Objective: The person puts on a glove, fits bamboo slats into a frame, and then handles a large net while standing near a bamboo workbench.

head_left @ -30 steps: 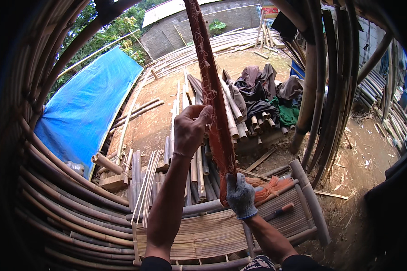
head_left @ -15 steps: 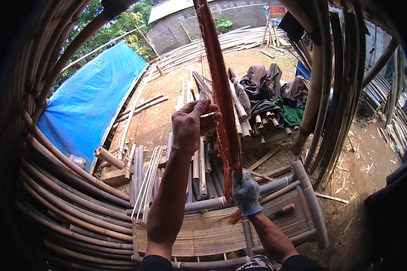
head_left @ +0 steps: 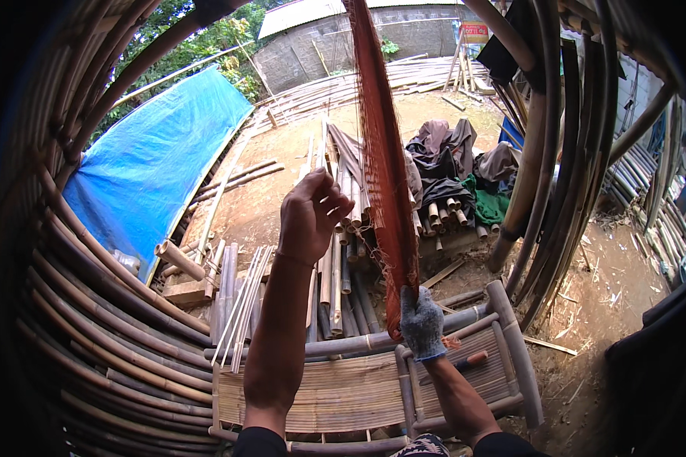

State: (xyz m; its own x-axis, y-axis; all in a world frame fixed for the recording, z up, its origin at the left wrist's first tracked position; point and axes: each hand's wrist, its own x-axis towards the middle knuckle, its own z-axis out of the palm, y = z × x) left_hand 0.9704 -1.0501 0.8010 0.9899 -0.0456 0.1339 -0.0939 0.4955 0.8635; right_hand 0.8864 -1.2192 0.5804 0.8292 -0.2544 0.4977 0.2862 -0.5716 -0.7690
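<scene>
A long strip of frayed reddish-brown cloth (head_left: pixel 389 152) hangs from above, with loose threads along its left edge. My right hand (head_left: pixel 422 324), in a grey knitted glove, is closed round the cloth's lower end. My bare left hand (head_left: pixel 310 209) is raised to the left of the strip, apart from it. Its fingers are curled in; whether a thread is pinched there is too fine to tell. Below both arms stands a bamboo bench (head_left: pixel 335 392) with a slatted top. A tool with an orange-brown handle (head_left: pixel 476 357) lies on its right part.
Curved bamboo poles (head_left: pixel 122 335) fill the left side. A blue tarpaulin (head_left: pixel 156 152) slopes at the back left. Bamboo poles (head_left: pixel 335 293) lie beyond the bench, with dark cloths (head_left: pixel 438 160) over a stack. Thick upright bamboo (head_left: pixel 530 167) stands at the right.
My left hand has moved slightly left and down, away from the cloth. The cloth strip leans a little further right and looks broader, with my right hand still gripping it.
</scene>
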